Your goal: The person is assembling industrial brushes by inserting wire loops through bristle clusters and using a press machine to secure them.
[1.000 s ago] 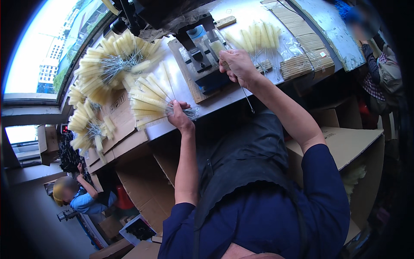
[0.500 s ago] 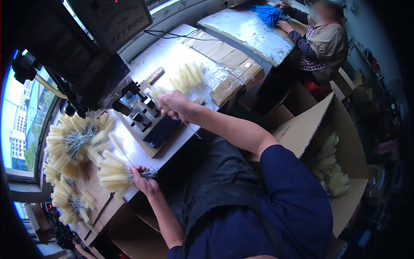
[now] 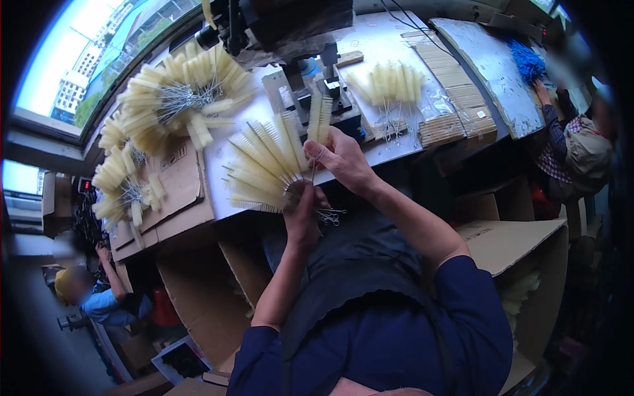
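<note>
My left hand is closed round the wire handles of a fanned bunch of bottle brushes with cream bristles. The looped wire ends stick out past its fingers. My right hand pinches a single bottle brush, which stands upright at the right side of the fan. That brush's wire runs down towards my left hand. Both hands are close together in front of the table edge. Just beyond them is a dark bench machine with metal blocks; my right hand and the brush partly cover it.
Large heaps of brushes lie on the table and cardboard at left. A row of brushes rests right of the machine, beside stacked cardboard strips. An open carton holds more brushes. Co-workers sit at right, by blue bristles, and lower left.
My right hand has come away from the machine with a brush and now meets my left hand at the bunch. The whole view has swung leftward.
</note>
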Tool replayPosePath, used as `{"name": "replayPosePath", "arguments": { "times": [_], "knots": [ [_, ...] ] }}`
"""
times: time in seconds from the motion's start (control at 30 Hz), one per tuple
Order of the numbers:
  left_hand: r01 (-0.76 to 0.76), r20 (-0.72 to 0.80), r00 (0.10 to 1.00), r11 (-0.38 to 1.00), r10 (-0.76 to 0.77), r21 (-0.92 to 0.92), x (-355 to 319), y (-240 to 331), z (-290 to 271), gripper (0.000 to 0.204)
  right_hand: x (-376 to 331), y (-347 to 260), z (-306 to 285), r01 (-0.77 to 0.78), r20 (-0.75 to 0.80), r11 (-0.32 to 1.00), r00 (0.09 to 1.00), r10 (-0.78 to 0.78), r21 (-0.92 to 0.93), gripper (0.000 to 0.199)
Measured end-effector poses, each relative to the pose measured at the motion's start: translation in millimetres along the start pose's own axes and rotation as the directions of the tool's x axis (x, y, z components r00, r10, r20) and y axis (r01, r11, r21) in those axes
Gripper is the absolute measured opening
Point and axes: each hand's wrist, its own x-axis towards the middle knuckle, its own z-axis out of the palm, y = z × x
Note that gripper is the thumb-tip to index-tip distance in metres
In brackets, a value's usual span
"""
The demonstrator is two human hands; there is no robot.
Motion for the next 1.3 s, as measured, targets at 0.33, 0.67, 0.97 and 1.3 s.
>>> {"name": "replayPosePath", "arguments": {
  "times": [0.33, 0.67, 0.97, 1.3],
  "knots": [
    [-0.067, -0.170, 0.982, 0.992, 0.085, 0.108, -40, 4, 12, 0.013, 31, 30, 5, -0.011, -0.222, 0.886, 0.967, 0.128, 0.464, 0.029],
    [-0.307, -0.421, 0.842, 0.942, 0.336, 0.138, -1, 21, -35, 0.008, 55, 18, -1, -0.325, 0.056, 0.786, 0.935, 0.349, 0.526, 0.030],
    [-0.367, -0.403, 0.805, 0.900, 0.434, 0.236, 74, 18, -58, 0.010, 81, 7, -5, -0.417, 0.142, 0.752, 0.903, 0.405, 0.510, 0.061],
    [-0.381, -0.489, 0.764, 0.906, 0.422, 0.186, 105, 9, -83, 0.012, 69, -19, 12, -0.365, 0.123, 0.703, 0.920, 0.371, 0.610, 0.081]
  ]
}}
